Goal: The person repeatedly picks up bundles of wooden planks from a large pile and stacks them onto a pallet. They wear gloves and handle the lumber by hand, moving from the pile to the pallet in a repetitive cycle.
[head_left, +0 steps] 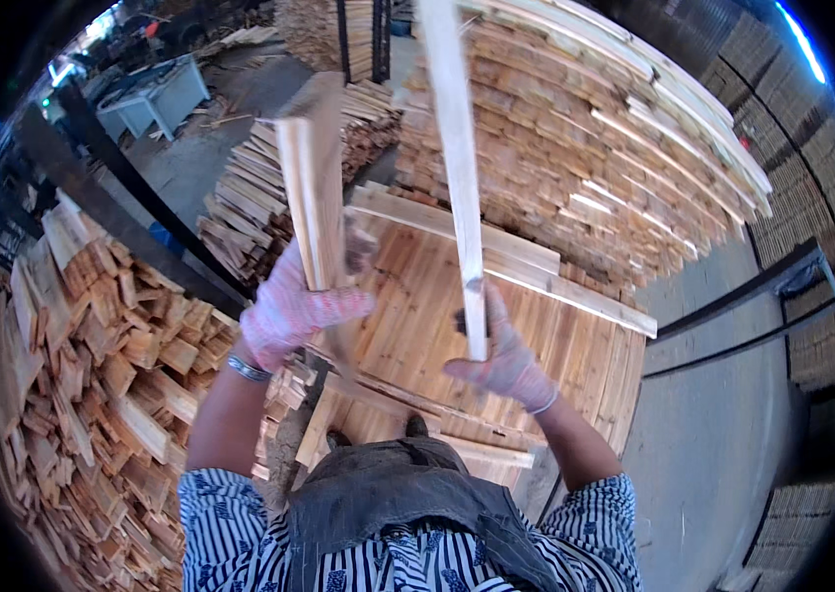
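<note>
My left hand (pixel 301 304), in a pale pink-and-white knit glove, grips several wooden boards (pixel 310 187) held upright together. Their upper ends rise toward the far side, and motion smears them a little. In my right hand (pixel 506 363), gloved alike, is a single long, pale wooden slat (pixel 458 187); its lower end sits between thumb and fingers and its top runs out of the picture. Both hands are raised over a platform of reddish-brown planks (pixel 417 296) laid side by side. A pale batten (pixel 575 301) lies across the far side of the planks.
Beyond the platform rises a large stack of boards (pixel 555 148). A loose heap of short wood pieces (pixel 111 385) fills the left, near dark metal posts (pixel 141 197). A black metal frame (pixel 753 296) juts in at right, with bundled stacks (pixel 782 158) behind. A light-coloured table (pixel 156 94) stands far left.
</note>
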A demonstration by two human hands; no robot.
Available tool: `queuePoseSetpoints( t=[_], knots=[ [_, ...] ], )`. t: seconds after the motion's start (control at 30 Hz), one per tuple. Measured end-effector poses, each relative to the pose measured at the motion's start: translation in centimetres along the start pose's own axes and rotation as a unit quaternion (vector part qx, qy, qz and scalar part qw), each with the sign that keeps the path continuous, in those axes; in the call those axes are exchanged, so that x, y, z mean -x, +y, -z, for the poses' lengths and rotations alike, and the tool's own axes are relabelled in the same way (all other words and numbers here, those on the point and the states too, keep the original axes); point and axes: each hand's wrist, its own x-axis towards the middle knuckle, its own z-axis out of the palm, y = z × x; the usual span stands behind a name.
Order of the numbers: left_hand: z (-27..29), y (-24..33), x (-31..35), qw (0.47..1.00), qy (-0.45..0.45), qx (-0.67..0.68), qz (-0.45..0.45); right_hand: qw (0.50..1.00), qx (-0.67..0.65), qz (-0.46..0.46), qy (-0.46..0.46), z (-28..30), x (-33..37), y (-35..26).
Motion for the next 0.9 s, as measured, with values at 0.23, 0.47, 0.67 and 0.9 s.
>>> queuePoseSetpoints(
  t=[0.23, 0.47, 0.67, 0.9],
  knots=[
    [-2.1, -10.8, -2.5, 0.747, -0.225, -0.623, -0.061, 0.929, 0.327, -0.149, 0.089, 8.9, 7.4, 11.7],
    [-3.1, -28.8, -1.9, 0.679, -0.288, -0.672, 0.068, 0.855, 0.461, -0.239, 0.008, 8.5, 12.8, 22.0],
    [1.2, -36.8, 2.3, 0.618, -0.199, -0.76, 0.024, 0.835, 0.49, -0.24, -0.079, 7.1, 11.2, 22.0],
    [0.9, -32.6, -1.6, 0.577, -0.254, -0.771, 0.089, 0.883, 0.433, -0.165, -0.067, 7.8, 9.5, 23.7]
  ],
)
